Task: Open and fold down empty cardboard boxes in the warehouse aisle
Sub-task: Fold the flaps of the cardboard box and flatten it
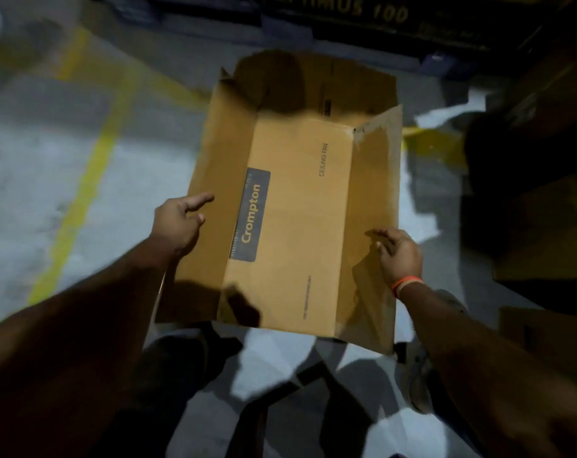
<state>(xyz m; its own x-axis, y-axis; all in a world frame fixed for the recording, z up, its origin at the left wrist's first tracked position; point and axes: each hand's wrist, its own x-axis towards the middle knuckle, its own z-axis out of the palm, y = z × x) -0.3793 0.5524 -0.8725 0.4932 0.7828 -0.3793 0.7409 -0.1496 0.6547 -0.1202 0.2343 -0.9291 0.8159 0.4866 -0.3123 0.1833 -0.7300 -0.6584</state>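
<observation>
While the cardboard box (297, 200) lies opened at frame center, left hand (178, 223) and right hand (400, 254), fingers spread, rest loosely on its side flaps.

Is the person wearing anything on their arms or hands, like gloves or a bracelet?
No gloves and no sleeves in view: both forearms are bare. The left hand has nothing on it. The right hand has a thin orange band around its wrist, with a paler stripe beside it.

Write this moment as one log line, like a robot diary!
box: open, flaps spread | left hand: at left flap, open | right hand: on right flap, open | floor: yellow lines
</observation>
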